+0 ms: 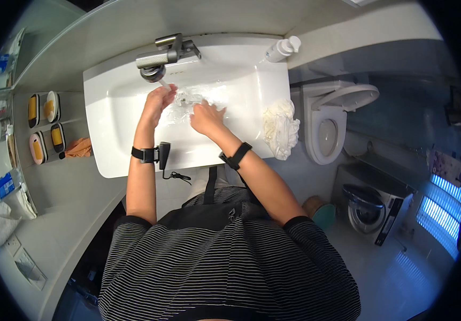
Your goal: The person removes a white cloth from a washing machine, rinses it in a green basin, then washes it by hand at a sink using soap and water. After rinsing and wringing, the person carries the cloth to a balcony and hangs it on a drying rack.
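Observation:
Water runs from the metal faucet (156,64) into a white rectangular sink (112,160). Under the stream is my left hand (159,101), its fingers at the falling water and nothing seen in it. To its right, my right hand (207,117) reaches down over the basin with fingers spread, holding nothing that I can see. Rippling water lies around the drain (182,101) between the two hands. A bunched white cloth (282,128) rests on the sink's right rim. At the back right corner stands a white pump bottle (282,49).
Several oval holders with yellow parts (34,110) are on the left wall, beside an orange cloth (78,147). A toilet (326,136) with its lid up stands right of the sink, with a washing machine (367,212) and a green-topped bin (323,216) farther along.

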